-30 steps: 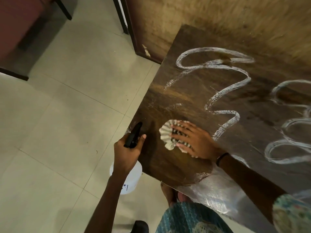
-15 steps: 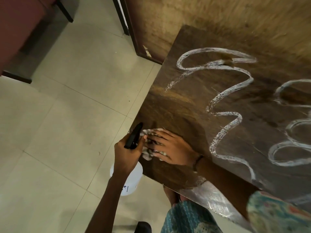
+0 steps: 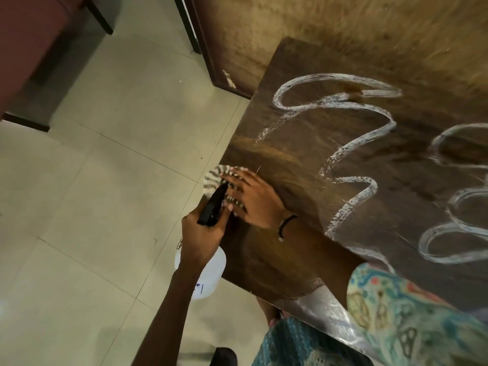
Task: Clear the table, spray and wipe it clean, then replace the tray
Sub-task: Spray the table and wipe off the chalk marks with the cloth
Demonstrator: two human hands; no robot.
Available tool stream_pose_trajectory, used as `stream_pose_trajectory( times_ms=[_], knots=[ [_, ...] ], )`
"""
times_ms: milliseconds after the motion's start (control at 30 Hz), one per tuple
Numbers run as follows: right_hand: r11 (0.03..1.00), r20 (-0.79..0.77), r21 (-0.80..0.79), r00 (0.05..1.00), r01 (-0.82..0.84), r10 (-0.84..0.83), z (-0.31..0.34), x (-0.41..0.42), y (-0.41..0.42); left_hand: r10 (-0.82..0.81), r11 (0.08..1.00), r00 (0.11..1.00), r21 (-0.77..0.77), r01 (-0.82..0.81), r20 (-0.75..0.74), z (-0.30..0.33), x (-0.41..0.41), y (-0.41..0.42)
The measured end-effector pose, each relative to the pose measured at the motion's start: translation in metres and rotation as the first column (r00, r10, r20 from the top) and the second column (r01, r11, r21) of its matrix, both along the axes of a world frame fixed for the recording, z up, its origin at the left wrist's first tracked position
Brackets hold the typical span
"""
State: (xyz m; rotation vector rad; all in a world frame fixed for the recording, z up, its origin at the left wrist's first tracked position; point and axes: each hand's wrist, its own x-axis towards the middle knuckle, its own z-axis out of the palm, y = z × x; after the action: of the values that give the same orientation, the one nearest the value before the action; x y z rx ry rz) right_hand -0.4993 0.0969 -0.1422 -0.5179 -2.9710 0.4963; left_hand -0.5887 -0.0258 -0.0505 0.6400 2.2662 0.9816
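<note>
The dark wooden table (image 3: 303,165) fills the right side and carries white looping foam trails (image 3: 343,151). My right hand (image 3: 253,199) lies flat on a striped white-and-grey cloth (image 3: 214,178), pressing it down at the table's left edge, where the cloth hangs partly over. My left hand (image 3: 203,239) hovers just off that edge, gripping a white spray bottle (image 3: 203,273) by its black trigger head (image 3: 212,207). No tray is in view.
Pale floor tiles (image 3: 105,180) spread to the left. A dark red furniture piece (image 3: 31,48) with black legs stands at the top left. A wooden panel (image 3: 317,27) with a dark frame rises behind the table. My patterned clothing (image 3: 396,326) shows at the bottom right.
My right hand slid the cloth left and away from me along the table to its left edge. The left hand with the bottle stayed nearly still.
</note>
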Motion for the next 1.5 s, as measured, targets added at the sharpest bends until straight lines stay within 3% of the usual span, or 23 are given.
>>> stream_pose_trajectory(
  times_ms=[167,333,533,667,1500],
  knots=[
    [0.978,-0.016,-0.044,0.979,-0.205,0.205,-0.011,0.081,-0.015,-0.03,1.0,0.999,0.003,0.03,0.03,0.006,0.012,0.015],
    [0.999,0.021,0.002,0.999,-0.035,0.035,-0.009,0.137,0.021,-0.084,0.996,0.996,-0.024,0.084,0.029,0.011,0.035,0.042],
    [0.999,-0.015,0.043,1.0,0.022,-0.021,-0.011,0.139,0.019,-0.154,0.986,0.984,-0.051,0.159,0.089,0.005,0.056,0.067],
    [0.998,-0.082,0.054,0.996,0.035,-0.031,-0.013,0.139,0.019,-0.189,0.977,0.981,-0.091,0.192,0.042,-0.002,0.061,0.072],
    [0.999,-0.05,0.041,0.999,0.021,-0.019,-0.014,0.139,0.019,-0.052,0.989,0.998,-0.135,0.055,0.028,-0.001,0.012,0.073]
  ],
)
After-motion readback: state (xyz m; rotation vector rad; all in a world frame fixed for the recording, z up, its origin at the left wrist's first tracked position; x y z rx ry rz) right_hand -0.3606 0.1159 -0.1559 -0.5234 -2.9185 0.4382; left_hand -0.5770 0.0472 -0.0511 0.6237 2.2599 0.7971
